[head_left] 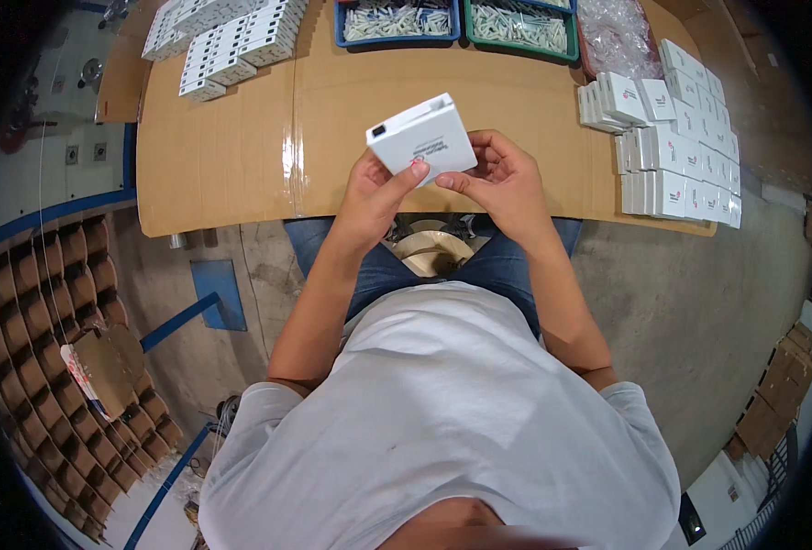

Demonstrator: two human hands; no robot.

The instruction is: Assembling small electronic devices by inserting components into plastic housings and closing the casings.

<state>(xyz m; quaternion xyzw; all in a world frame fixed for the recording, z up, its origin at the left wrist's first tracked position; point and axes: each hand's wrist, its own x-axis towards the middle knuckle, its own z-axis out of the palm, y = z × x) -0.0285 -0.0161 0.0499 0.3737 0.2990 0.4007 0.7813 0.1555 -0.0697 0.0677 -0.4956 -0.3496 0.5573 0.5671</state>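
Note:
A small white box [429,137] with printed lettering and a dark square on its left end is held between my two hands, above the near edge of the cardboard-covered table. My left hand [378,194] grips its lower left corner, thumb pressed on the printed face. On the other side my right hand [508,185] has its thumb at the lower edge and bent fingers against the right side. Those right fingertips are partly hidden behind the box.
Stacks of white boxes stand at the far left [241,46] and at the right [685,156] of the table [232,156]. Along the back sit a blue tray [397,43] and a green tray [523,56] of small white pieces. Clear plastic bags [615,37] lie beside them.

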